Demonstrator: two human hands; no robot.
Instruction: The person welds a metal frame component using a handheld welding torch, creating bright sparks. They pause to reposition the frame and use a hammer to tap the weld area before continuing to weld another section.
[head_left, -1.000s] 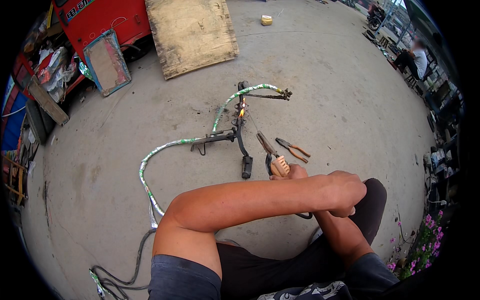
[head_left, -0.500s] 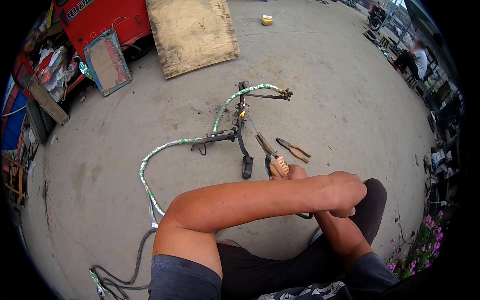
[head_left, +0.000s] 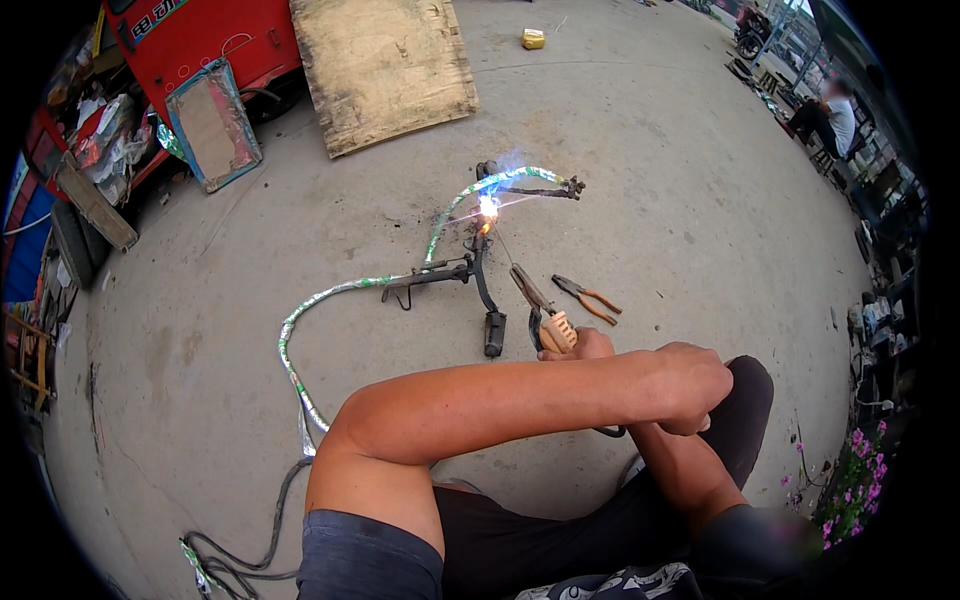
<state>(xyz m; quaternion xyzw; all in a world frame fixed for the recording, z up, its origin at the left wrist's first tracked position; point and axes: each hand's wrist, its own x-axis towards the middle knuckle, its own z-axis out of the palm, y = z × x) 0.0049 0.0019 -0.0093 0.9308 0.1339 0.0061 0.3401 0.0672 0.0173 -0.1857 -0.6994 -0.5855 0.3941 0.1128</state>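
The right hand (head_left: 592, 345) grips an electrode holder (head_left: 559, 334), its rod (head_left: 504, 243) sparking at the black metal frame (head_left: 479, 262) on the concrete (head_left: 660, 200); the left hand (head_left: 694, 388) is clenched. Arc (head_left: 488, 206) heat could scorch the green-and-silver tube (head_left: 531, 172) so near.

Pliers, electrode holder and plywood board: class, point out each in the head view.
Pliers (head_left: 574, 289), head view: near the pivot.
Electrode holder (head_left: 559, 334), head view: ribbed tan handle.
Plywood board (head_left: 388, 75), head view: middle of its face.

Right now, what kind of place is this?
Probably an outdoor repair yard: a welding arc glares above concrete ground, combination pliers lie nearby, and a red vehicle stands at upper left.
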